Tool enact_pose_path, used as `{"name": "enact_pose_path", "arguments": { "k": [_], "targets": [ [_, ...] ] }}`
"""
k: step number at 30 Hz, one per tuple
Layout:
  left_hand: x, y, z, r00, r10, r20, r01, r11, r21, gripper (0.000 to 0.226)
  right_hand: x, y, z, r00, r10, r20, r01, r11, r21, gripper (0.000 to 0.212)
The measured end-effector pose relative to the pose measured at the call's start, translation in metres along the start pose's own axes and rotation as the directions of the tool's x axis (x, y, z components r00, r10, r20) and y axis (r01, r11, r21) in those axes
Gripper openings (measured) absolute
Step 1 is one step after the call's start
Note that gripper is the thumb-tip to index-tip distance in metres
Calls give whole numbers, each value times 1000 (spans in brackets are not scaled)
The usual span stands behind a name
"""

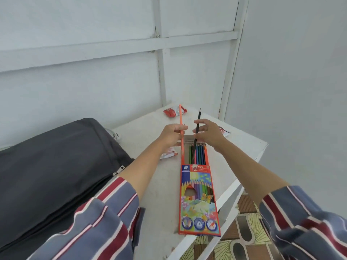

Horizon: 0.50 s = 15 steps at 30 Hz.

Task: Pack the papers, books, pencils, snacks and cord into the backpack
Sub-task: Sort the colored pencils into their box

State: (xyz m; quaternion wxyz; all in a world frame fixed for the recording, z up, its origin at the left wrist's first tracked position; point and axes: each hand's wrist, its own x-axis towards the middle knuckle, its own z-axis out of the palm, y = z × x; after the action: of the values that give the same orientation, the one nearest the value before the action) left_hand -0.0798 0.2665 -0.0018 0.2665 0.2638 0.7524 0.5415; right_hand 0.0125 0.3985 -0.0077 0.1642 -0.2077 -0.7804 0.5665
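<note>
Backpack [56, 166] lying at left of frame, cut off by left edge, sleeve covering its lower part. 3 snack packets [174, 111] on worktop [159, 194]: 1 showing whole at upper centre, 1 hiding half behind right hand [208, 134], 1 behind left wrist. Left hand [171, 134] pinching 1 orange pencil [180, 117]. Right hand pinching 1 black pencil [198, 119], lower end dipping into open pencil box [199, 203] at centre. Count of pencils inside box unclear.

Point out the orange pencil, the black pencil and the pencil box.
orange pencil [180, 115], head view, upper shaft.
black pencil [199, 116], head view, upper shaft.
pencil box [198, 199], head view, printed front.
</note>
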Motion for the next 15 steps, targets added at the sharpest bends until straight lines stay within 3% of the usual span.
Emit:
{"name": "enact_pose_path", "arguments": {
  "k": [15],
  "targets": [
    [35, -15, 8, 997, -76, 0, 76, 996, 44, 37, 41, 19, 2, 996, -45, 82, 53, 994, -98, 48]
  ]
}}
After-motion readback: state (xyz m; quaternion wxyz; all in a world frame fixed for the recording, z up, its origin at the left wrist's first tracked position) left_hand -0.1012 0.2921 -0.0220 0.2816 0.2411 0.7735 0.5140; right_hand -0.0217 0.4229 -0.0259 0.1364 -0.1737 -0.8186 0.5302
